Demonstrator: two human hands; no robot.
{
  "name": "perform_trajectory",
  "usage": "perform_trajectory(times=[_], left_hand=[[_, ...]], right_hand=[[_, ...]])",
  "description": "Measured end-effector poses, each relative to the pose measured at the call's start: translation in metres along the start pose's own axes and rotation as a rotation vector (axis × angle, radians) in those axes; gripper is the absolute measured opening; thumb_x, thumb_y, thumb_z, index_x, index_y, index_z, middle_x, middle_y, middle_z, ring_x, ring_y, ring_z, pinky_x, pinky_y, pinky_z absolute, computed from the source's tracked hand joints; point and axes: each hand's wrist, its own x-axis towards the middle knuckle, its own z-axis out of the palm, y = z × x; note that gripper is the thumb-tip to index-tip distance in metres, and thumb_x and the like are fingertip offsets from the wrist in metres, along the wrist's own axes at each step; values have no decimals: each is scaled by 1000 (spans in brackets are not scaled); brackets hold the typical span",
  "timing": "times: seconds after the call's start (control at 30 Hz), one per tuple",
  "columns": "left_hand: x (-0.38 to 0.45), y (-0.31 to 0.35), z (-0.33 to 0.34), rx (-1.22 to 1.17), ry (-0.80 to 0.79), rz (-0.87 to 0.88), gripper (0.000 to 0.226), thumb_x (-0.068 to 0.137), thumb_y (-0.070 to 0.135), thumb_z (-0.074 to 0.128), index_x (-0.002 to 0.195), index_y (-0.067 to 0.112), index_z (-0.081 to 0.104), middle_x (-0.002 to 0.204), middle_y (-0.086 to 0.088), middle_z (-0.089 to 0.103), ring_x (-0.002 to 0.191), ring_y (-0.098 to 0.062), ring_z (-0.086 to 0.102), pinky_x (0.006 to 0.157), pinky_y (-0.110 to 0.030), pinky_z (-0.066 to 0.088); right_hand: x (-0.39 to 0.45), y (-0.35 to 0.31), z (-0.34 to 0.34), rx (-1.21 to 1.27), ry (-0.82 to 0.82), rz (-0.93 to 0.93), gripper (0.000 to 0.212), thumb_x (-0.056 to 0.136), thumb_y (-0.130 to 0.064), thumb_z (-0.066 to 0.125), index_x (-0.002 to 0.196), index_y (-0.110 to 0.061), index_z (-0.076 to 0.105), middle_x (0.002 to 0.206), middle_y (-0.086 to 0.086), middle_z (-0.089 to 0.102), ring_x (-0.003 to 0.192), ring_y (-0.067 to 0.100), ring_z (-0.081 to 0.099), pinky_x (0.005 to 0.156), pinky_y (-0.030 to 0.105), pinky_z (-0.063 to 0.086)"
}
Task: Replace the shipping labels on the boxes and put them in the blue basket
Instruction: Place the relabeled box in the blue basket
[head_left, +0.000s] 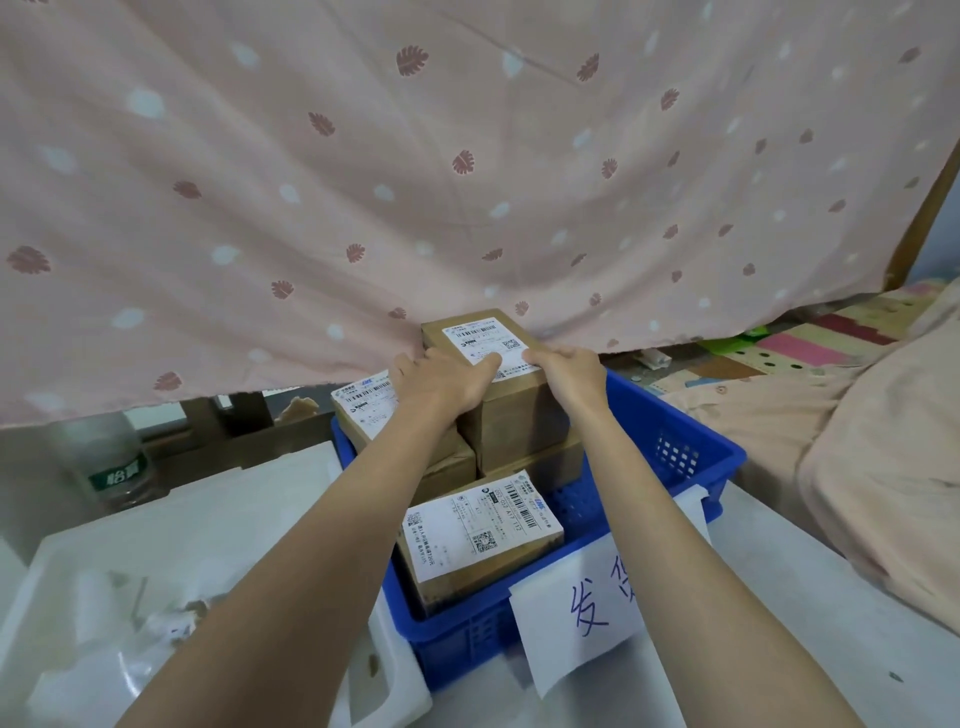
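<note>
The top box (493, 364) is sitting at the middle of the frame, on the stack at the far end of the blue basket (691, 457), its long axis running away from the person toward the pink curtain (363, 156). Both hands are gripping it: the left hand (441, 379) is lying over its near left corner and label (485, 340), and the right hand (563, 369) is pinching its right edge. I judge it is being settled in place. Other labelled boxes are lying lower in the basket.
</note>
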Motion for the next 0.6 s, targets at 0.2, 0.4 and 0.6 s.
perform_trajectory(times=[0.2, 0.4, 0.6], left_hand=[[-19, 2, -15, -16, 60, 22, 85, 95, 68, 30, 143, -3, 33, 147, -19, 41, 135, -34, 31, 109, -39, 23], [-44, -36, -63, -128, 102, 20, 81, 96, 67, 25, 141, 2, 43, 146, -22, 42, 134, -37, 36, 111, -44, 24], [-101, -141, -137, -274, 125, -115, 80, 96, 64, 37, 144, 0, 40, 150, -19, 42, 132, -37, 44, 109, -41, 35]], right_hand=[[-13, -5, 4, -221, 172, -246, 49, 85, -30, 74, 126, -7, 61, 123, 7, 60, 109, 19, 59, 95, 33, 50], [-50, -49, 27, -294, 162, -423, 44, 92, -30, 67, 129, -8, 58, 126, 6, 56, 115, 20, 53, 91, 25, 38], [-116, -97, 104, -186, -138, -339, 54, 86, -38, 69, 130, -10, 55, 126, 6, 59, 112, 22, 56, 96, 34, 45]])
